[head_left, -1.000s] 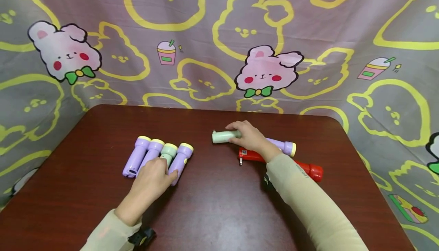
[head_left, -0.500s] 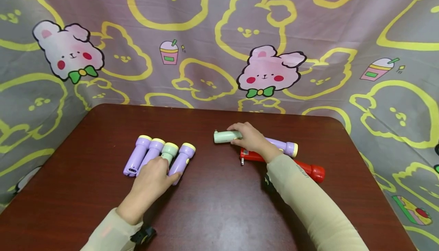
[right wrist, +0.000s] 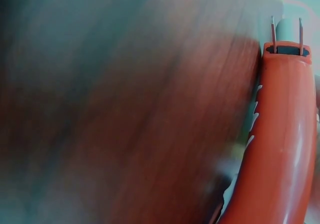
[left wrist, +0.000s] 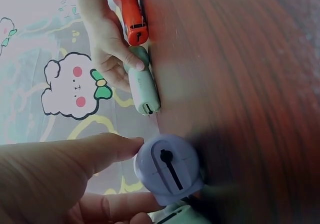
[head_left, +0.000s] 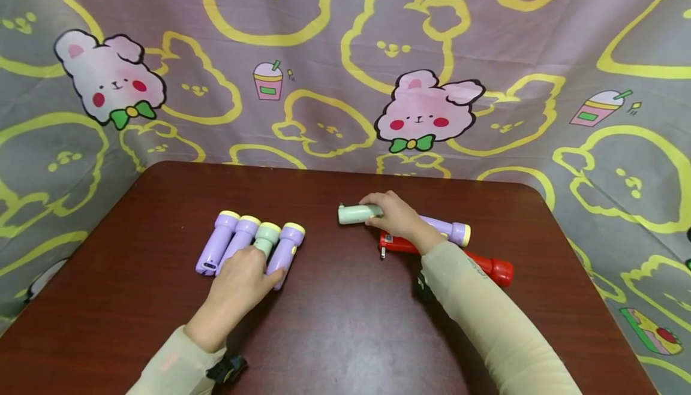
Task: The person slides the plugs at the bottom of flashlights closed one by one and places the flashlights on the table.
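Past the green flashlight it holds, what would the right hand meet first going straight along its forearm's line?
The right hand would probably meet the patterned cloth, past bare tabletop; depth is unclear.

No word or number can be read for certain. The right sleeve (head_left: 493, 311) bears a short line of dark lettering (head_left: 478, 269), too small to make out. A small square label (head_left: 388, 239) sits on the red flashlight (head_left: 400, 244), its print unreadable.
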Demonstrator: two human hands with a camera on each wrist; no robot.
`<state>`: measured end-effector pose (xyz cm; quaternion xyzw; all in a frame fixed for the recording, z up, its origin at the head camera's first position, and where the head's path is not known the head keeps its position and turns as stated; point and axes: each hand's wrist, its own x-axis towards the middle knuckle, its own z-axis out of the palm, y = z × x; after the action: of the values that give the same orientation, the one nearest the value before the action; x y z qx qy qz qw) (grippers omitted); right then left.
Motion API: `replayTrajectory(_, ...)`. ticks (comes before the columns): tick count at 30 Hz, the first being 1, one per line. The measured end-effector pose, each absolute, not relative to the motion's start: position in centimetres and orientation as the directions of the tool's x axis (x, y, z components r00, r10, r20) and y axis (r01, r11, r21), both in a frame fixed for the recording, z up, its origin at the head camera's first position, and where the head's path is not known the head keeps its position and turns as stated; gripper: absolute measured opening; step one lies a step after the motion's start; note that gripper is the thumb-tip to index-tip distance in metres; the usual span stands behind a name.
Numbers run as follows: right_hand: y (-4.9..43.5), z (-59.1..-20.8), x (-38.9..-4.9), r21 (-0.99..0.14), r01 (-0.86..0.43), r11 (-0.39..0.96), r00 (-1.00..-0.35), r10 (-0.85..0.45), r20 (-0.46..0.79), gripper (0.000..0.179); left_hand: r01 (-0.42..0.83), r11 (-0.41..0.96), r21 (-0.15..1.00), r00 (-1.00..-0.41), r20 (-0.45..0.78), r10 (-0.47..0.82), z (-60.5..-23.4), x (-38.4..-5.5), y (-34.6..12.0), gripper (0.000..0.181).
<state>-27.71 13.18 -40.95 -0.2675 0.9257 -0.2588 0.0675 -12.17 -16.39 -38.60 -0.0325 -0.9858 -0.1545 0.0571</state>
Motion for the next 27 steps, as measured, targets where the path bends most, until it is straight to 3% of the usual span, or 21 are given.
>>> replayTrajectory(10,13.4,-40.9,-27.5,-0.516,-0.484,0.707,-0.843,-0.534,0.059,0.042,0.118,0.944,0.309,-0.987,0.139,0.078,-38.6,-12.2,-16.7,0.045)
replayTrajectory(17,13.4,-40.8,-27.4,-0.535,-0.492,0.687,-0.841,-0.533,0.091,0.042,0.150,0.951,0.272,-0.971,0.223,0.090,-39.0,-12.1,-16.8,0.033)
replayTrajectory(21,13.3,-40.6,-27.3,-0.545,-0.491,0.680,-0.844,-0.527,0.101,0.042,0.136,0.958,0.253,-0.972,0.223,0.079,-39.1,-12.0,-17.2,0.048)
replayTrajectory(27,13.5,-39.2,-26.6,-0.578,-0.476,0.662,-0.857,-0.497,0.136,0.041,0.159,0.952,0.262,-0.985,0.112,0.134,-39.2,-12.0,-17.8,0.070)
